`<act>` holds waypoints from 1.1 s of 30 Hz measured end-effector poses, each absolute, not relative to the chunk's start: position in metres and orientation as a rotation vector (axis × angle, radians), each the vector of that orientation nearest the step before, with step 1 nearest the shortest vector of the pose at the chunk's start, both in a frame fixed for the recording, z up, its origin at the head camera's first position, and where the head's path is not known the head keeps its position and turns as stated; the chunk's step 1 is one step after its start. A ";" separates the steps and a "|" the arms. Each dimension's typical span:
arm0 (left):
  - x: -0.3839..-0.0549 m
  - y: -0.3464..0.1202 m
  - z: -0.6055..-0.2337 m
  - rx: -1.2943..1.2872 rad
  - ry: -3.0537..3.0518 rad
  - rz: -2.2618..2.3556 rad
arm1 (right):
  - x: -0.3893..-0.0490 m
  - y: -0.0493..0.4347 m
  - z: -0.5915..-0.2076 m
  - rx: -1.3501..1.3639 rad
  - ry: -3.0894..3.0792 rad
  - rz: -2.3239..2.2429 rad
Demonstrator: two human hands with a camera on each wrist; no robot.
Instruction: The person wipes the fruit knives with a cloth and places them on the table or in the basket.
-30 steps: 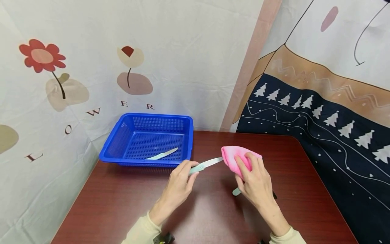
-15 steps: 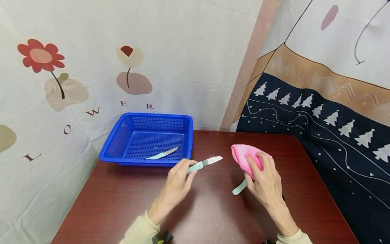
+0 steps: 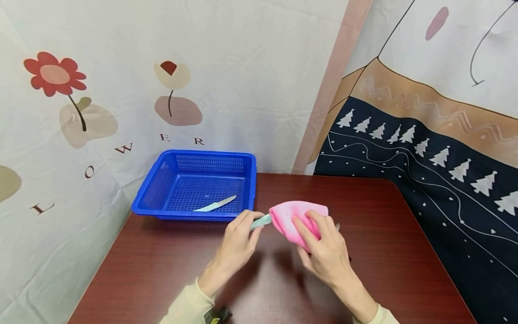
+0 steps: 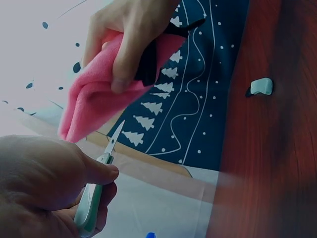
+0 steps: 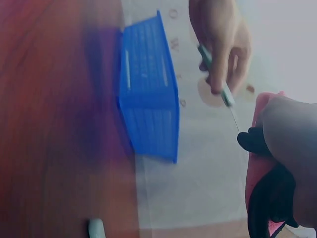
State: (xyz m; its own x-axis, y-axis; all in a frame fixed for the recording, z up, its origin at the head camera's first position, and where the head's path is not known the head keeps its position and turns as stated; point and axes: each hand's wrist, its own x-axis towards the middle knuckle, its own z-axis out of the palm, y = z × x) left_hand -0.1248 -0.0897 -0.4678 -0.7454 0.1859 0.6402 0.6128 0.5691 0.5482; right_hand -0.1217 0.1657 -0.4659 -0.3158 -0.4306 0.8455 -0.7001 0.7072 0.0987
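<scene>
My left hand (image 3: 232,245) grips a folding knife by its pale green handle (image 3: 261,222), blade pointing right. In the left wrist view the blade (image 4: 115,136) is bare, its tip close to the pink cloth (image 4: 96,96); from the head, the cloth covers it. Fingers and thumb of my right hand (image 3: 325,252) pinch this folded cloth (image 3: 289,216), held above the table. Something black (image 5: 275,196) shows against the cloth under that hand in the right wrist view. On the table lies another pale green handle (image 4: 261,86), mostly hidden from the head by my right hand.
A blue plastic basket (image 3: 162,213) with mesh walls stands at the back left of the brown table (image 3: 376,216). Inside it lies a similar knife (image 3: 214,206), blade out. Printed fabric (image 3: 263,81) hangs behind and to the right of the table.
My right hand first drew the cloth right, off the blade tip, then brought it back left over the blade up to the handle. My left hand stays nearly still with the folding knife.
</scene>
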 end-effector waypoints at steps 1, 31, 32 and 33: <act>-0.125 -0.089 -0.468 -0.642 -2.278 -1.077 | -0.121 0.162 -0.466 0.887 -1.954 0.349; -0.122 -0.088 -0.470 -0.669 -2.262 -1.039 | -0.120 0.145 -0.475 0.880 -2.132 0.219; -0.122 -0.088 -0.470 -0.670 -2.259 -1.041 | -0.120 0.145 -0.475 0.878 -2.134 0.219; -0.122 -0.089 -0.471 -0.672 -2.255 -1.040 | -0.121 0.145 -0.475 0.876 -2.135 0.219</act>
State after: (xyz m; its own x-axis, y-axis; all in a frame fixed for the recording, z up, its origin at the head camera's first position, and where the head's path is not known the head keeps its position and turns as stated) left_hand -0.1225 -0.0885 -0.4705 -0.7168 0.2042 0.6667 0.6397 0.5729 0.5124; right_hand -0.1206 0.1450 -0.4746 -0.4395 -0.5152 0.7358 -0.6538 0.7452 0.1313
